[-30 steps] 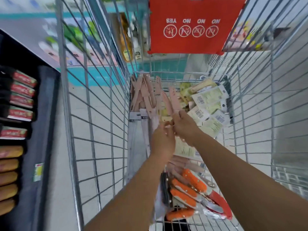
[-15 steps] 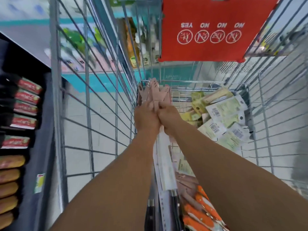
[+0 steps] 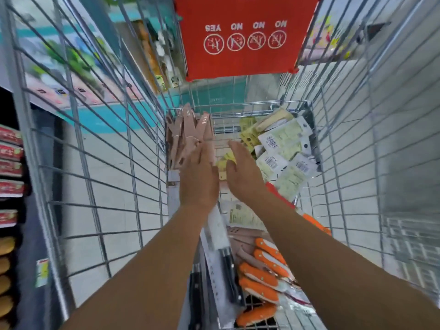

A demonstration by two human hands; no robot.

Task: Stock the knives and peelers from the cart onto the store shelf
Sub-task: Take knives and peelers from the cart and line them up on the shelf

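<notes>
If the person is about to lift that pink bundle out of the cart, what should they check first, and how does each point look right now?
1. Left hand on the pink bundle: ok, its fingers lie against it.
2. Fingers curled round the bundle: not ok, they look straight.
3. Right hand free to help: ok, open and empty, beside the bundle.
4. Bundle gathered together: ok, it stands against the cart's left wall.
5. Blades covered: cannot tell, too blurred.
6. Path upward: ok, nothing lies over the bundle.
</notes>
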